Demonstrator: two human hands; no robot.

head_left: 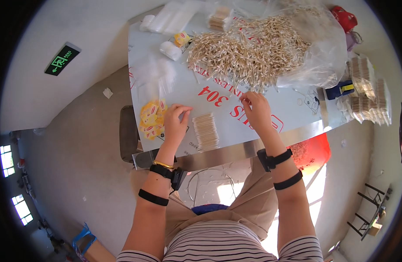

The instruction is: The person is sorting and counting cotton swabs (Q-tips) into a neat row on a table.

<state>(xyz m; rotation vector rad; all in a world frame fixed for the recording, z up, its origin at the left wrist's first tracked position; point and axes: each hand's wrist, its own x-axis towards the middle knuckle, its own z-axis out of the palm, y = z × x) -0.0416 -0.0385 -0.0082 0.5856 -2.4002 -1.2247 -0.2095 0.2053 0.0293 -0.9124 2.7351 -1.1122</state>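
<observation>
A large heap of cotton swabs (253,48) with pale sticks and white tips spreads over the far side of the table. At its near edge is my right hand (257,111), its thumb and fingers drawn together; whatever lies between the fingertips is too small to make out. My left hand (176,121) hovers at the left with bent fingers, thumb and forefinger apart, nothing visible in them. Just right of it, a neat row of cotton swabs (205,132) lies side by side on the table. Yellow-and-white paper packets (152,115) form a small pile left of my left hand.
The table (179,94) wears a printed protective film. Clear plastic bags (159,72) lie at its left, and a big clear bag (319,61) adjoins the heap. Packed swab bundles (362,91) and a dark blue tape dispenser (339,90) stand at the right. A red bag (312,150) sits below the table edge.
</observation>
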